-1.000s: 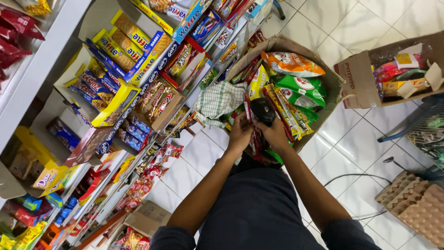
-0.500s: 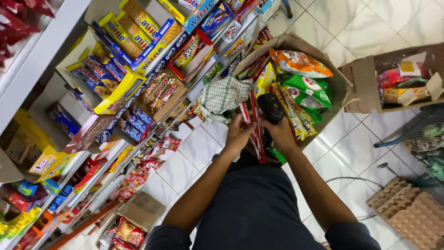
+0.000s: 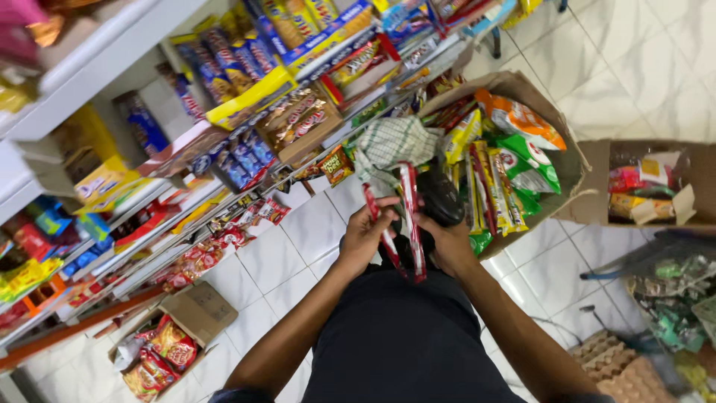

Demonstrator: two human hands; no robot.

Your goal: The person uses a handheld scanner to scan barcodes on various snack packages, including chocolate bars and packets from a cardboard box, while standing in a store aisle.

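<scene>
1. Two hands are working close together: the left hand [image 3: 367,237] is gripping red snack strips [image 3: 409,216], and the right hand [image 3: 447,242] is closing on the same strips, just below a dark object [image 3: 440,195].
2. One open cardboard box [image 3: 522,89] of snack bags is sitting just beyond the hands.
3. Exactly how many strips the hands are holding is hard to make out; the dark object is blurred.

Glossy plastic sachet strips [image 3: 410,216]; matt cardboard box [image 3: 522,89]; smooth glazed floor tiles [image 3: 641,67].
</scene>
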